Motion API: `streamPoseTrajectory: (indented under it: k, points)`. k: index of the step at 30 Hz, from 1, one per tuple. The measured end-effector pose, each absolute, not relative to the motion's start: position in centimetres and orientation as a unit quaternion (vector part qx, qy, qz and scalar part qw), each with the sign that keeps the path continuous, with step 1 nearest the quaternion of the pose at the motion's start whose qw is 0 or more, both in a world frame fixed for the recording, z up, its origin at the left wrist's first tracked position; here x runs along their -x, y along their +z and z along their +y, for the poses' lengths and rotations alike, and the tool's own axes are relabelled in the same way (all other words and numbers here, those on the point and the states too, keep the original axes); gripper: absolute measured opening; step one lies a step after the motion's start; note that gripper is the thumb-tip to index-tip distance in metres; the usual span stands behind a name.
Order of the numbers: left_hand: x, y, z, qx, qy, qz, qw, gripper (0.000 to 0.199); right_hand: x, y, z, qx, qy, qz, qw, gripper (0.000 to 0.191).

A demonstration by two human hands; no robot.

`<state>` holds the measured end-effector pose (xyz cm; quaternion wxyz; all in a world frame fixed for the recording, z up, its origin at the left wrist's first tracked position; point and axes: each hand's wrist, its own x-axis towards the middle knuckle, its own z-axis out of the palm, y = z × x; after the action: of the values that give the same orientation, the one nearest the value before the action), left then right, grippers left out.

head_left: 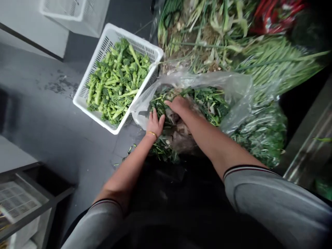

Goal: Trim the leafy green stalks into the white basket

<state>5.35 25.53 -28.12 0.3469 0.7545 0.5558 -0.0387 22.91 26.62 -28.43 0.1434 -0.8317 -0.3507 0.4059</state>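
- Left grip (155, 123) is resting open, fingers spread, at the edge of the dark-green leafy stems (210, 105).
- Right grip (180, 107) is pressing into those stems; closure cannot be told.
- Clear plastic bag (233, 90) is lying crosswise ahead, long axis running rightward, right grip nearer its middle.
- White slotted plastic basket (135, 39) holding cut green broccoli stems (114, 83) is sitting just left of both grips.

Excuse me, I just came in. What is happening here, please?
A person has both hands in a clear plastic bag of leafy greens. The left hand, with a gold bangle, and the right hand both touch the greens. Beside the bag, a white plastic basket holds cut broccoli-like stems. Beyond lie what look like spring onions and red chillies.
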Motion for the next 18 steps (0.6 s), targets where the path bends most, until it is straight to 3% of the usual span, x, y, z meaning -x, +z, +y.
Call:
streamPoseTrajectory:
  k: [3, 6, 8, 11, 15, 16, 18]
  points:
    - [-1.1, -27.1, 23.7, -0.808, -0.156, 0.511, 0.249, 0.07, -23.4, -28.2, 28.6, 0.803, 0.428, -0.404, 0.09, 0.079]
    - [2.7, -25.5, 21.4, -0.85, -0.225, 0.435, 0.195, 0.078, -25.0, -25.1, 25.2, 0.749, 0.432, -0.494, 0.087, 0.08]
    - [4.4, -24.4, 19.8, -0.878, -0.238, 0.375, 0.18, 0.056, -25.3, -23.1, 19.5, 0.706, 0.375, -0.591, 0.11, 0.081]
    - [5.7, -22.3, 17.9, -0.913, -0.214, 0.283, 0.2, 0.025, -25.0, -22.6, 10.6, 0.625, 0.32, -0.709, 0.072, 0.093]
    - [5.7, -18.5, 18.8, -0.948, -0.086, 0.19, 0.238, 0.024, -23.7, -25.2, 10.3, 0.598, 0.336, -0.724, -0.07, 0.038]
    - [5.4, -17.7, 20.0, -0.951, -0.043, 0.2, 0.234, 0.028, -22.8, -25.6, 12.4, 0.609, 0.332, -0.715, -0.09, 0.031]
    - [4.5, -16.7, 22.9, -0.944, 0.023, 0.244, 0.223, 0.034, -20.3, -25.9, 17.5, 0.687, 0.26, -0.677, -0.05, 0.031]
